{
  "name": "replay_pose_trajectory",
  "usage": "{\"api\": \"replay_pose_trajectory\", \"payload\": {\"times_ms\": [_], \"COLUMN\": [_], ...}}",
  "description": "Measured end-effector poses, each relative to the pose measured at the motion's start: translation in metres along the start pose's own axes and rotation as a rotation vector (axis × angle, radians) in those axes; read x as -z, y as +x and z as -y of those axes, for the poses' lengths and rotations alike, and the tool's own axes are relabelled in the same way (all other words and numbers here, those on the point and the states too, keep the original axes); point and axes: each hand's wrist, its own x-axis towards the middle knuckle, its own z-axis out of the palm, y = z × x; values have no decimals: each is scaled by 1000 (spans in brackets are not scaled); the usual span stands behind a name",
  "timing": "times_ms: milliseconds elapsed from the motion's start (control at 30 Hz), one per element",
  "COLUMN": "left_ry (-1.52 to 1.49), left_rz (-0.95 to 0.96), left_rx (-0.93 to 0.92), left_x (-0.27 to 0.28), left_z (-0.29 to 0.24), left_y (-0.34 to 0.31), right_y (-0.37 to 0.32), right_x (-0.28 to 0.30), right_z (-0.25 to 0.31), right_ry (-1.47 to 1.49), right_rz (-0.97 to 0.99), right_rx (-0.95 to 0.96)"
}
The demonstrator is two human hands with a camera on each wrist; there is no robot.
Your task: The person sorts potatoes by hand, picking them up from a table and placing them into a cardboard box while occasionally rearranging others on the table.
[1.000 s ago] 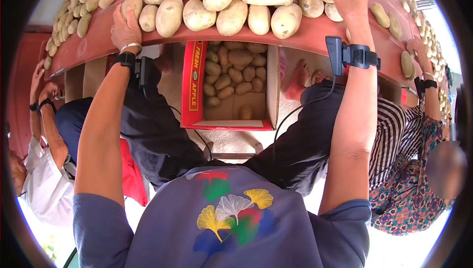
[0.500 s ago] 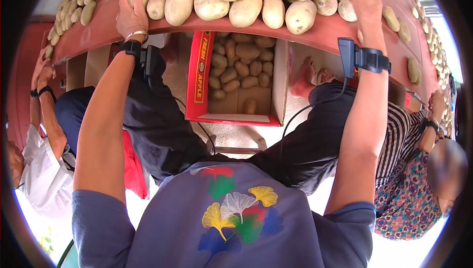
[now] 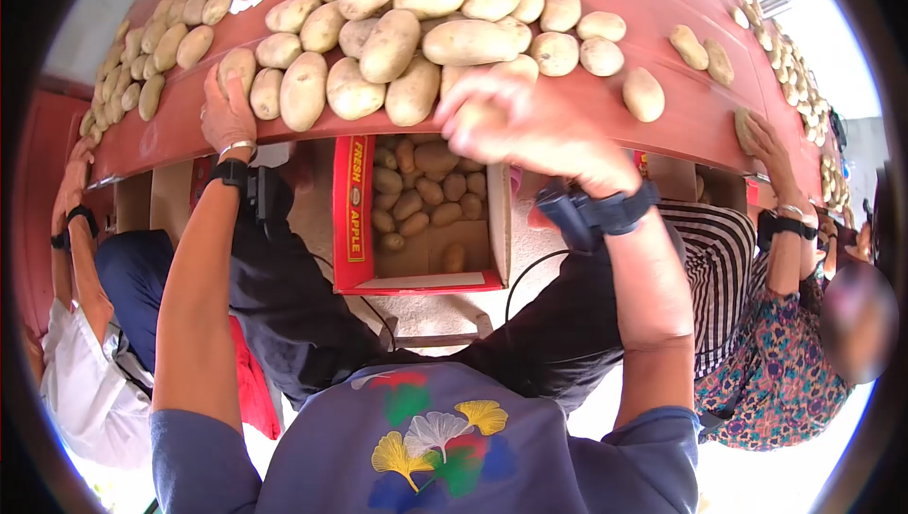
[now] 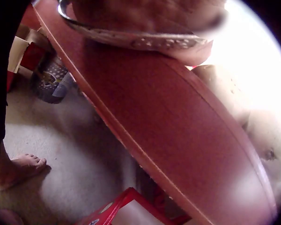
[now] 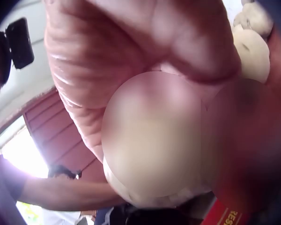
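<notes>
My right hand (image 3: 544, 131) is blurred over the table's front edge. It grips a potato (image 5: 154, 140), which fills much of the right wrist view and is smeared there, with the fingers curled over it. At the left end of the potato pile, my left hand (image 3: 228, 119) rests on the table edge, its fingers touching an upright potato (image 3: 237, 68). A pile of pale potatoes (image 3: 388, 46) lies between and beyond my hands. In the left wrist view, the bracelet (image 4: 145, 41) and part of the wrist hide the left fingers.
Below the red table (image 3: 586, 112) stands a red-rimmed carton (image 3: 355, 221) with several potatoes inside. A single potato (image 3: 643, 95) lies right of the pile. People sit at both sides; one person's hand (image 3: 768, 150) is on the table at the right.
My right hand has come from the pile's far right end towards me and left, now holding a potato. My left hand stays by the same potato. The head view has shifted, showing more table.
</notes>
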Motion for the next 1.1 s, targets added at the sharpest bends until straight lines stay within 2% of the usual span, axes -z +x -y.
{"api": "replay_pose_trajectory", "payload": {"times_ms": [33, 100, 133, 233, 267, 300, 333, 367, 400, 433, 467, 500, 567, 667, 767, 867, 967, 1067, 1100], "left_ry": [8, 33, 28, 19, 12, 9, 9, -22, -49, -68, -55, -14, 15, 33, 36, 29, -8, 1, 6], "left_rz": [5, 4, -5, 18, 13, 6, 0, -32, -60, -77, -65, -38, -34, -5, -1, 10, -12, 5, 6], "left_rx": [-1, -5, -8, 15, 13, 9, 4, -37, -77, -114, -79, -56, -29, 19, 25, 58, 2, 22, 26], "left_x": [-1, -1, -3, 1, -1, -2, -3, -4, -6, -9, -6, -4, -2, 0, 0, 0, -2, 0, -1], "left_z": [-1, 2, 5, 0, 1, 2, 5, 7, 7, 11, 7, 4, -1, -4, -5, -6, -3, -6, -5], "left_y": [-1, 1, 1, 0, -1, 0, 1, 2, 2, 1, 0, -1, -1, -1, -1, -1, 1, 1, 1], "right_y": [1, 5, 5, -2, -3, -5, -6, -8, -10, -14, -27, -30, -28, -17, -11, -5, -3, -6, -5], "right_x": [-8, -25, -26, -1, 11, 29, 49, 75, 105, 122, 113, 117, 122, 124, 118, 114, 127, 129, 136], "right_z": [-4, -23, -27, -7, -5, -12, -20, -34, -56, -64, -34, -38, -59, -74, -77, -68, -79, -72, -79], "right_ry": [-128, -27, -129, -119, -253, -327, -584, -632, -553, -596, -879, -998, -920, -1148, -1232, -1182, -1209, -972, -832], "right_rz": [149, 227, 189, -50, -269, -439, -681, -818, -889, -917, -896, -840, -738, -659, -703, -681, -652, -671, -716], "right_rx": [-21, -25, 26, 19, 66, 10, 91, 178, 155, 165, 27, -57, -198, -310, -418, -581, -478, -403, -295]}}
